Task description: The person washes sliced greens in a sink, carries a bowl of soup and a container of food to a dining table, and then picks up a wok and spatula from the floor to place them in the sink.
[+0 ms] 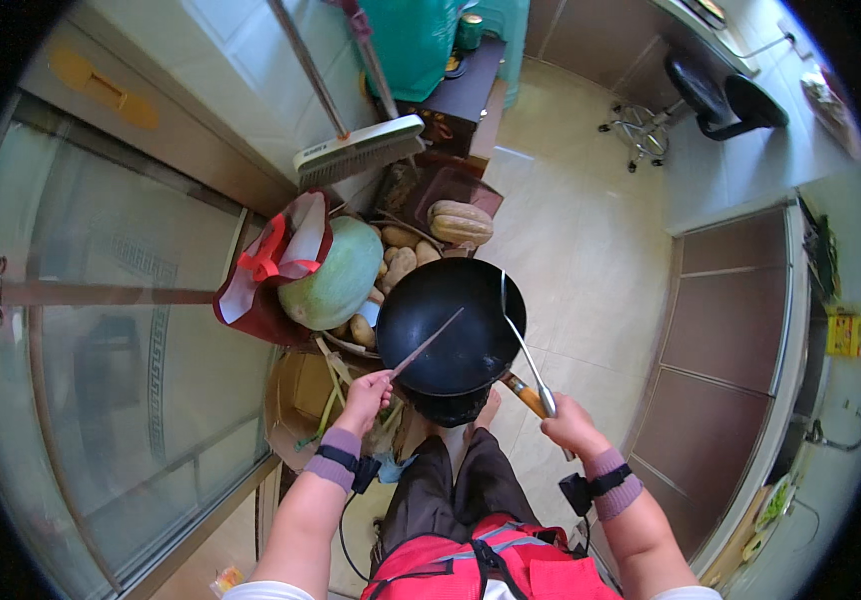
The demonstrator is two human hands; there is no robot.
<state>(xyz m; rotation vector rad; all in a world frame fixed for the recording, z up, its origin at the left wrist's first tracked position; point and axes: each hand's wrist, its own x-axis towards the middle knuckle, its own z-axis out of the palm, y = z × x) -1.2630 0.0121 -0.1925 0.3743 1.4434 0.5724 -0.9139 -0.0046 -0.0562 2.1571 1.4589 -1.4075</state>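
Observation:
My left hand (pixel 367 402) grips a thin brown stick, probably chopsticks (pixel 427 345), whose far tip lies over the inside of the black wok (pixel 430 322). My right hand (pixel 573 424) is closed around the wok's wooden handle (pixel 526 394) together with a long-handled metal utensil (pixel 524 345). The utensil's head rests against the wok's right side; its shape is hard to make out. The wok's interior looks dark and bare apart from a few light spots. Just below its near rim shows a black plastic bag (pixel 447 407), mostly covered by the wok, in front of my feet.
Left of the wok are a large green melon (pixel 339 274), several potatoes (pixel 400 266) and a red bag (pixel 273 277). A ridged squash (pixel 460 223) sits beyond. A broom (pixel 361 148) leans nearby. A cardboard box (pixel 303 397), sliding glass door (pixel 130 300), black stool (pixel 723 105) and cabinets (pixel 723 322) surround me.

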